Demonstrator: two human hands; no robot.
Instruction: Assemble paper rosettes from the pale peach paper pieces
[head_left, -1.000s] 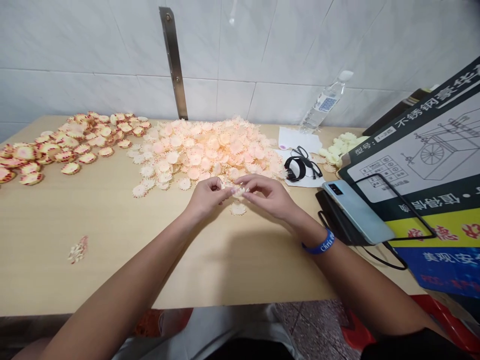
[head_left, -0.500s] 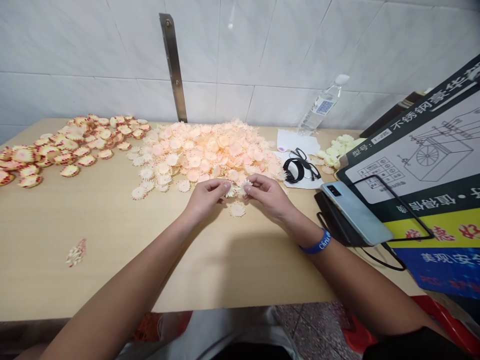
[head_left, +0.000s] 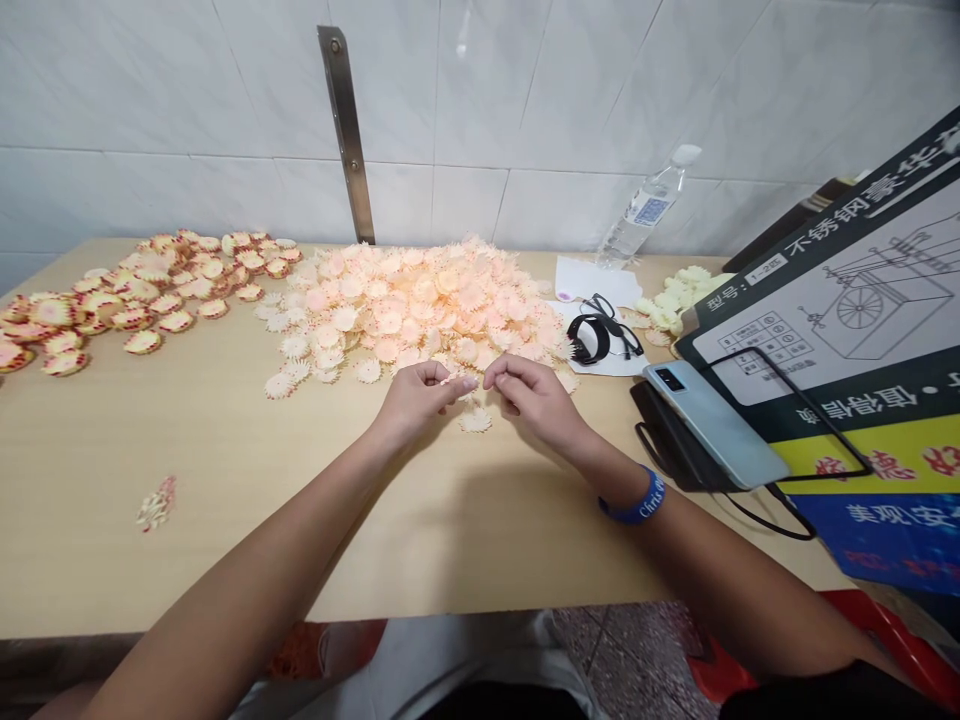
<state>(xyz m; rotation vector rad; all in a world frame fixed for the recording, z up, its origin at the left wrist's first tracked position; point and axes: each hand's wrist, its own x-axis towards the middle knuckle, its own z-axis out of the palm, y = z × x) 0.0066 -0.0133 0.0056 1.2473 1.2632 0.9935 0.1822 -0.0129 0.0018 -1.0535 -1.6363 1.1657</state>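
From my remote view, a pale frilled disc that showed in my right hand (head_left: 544,405) half a second ago is no longer visible there. That grip is now narrow, fingers curled and just apart from the left; I can't tell whether it holds anything. My left hand (head_left: 409,400) pinches a thin pale piece (head_left: 452,379), seen nearly edge-on, so the handling seems to rest with that side. Just below, a loose frilled disc (head_left: 475,419) lies on the surface (head_left: 300,530), near the peach pile (head_left: 442,300).
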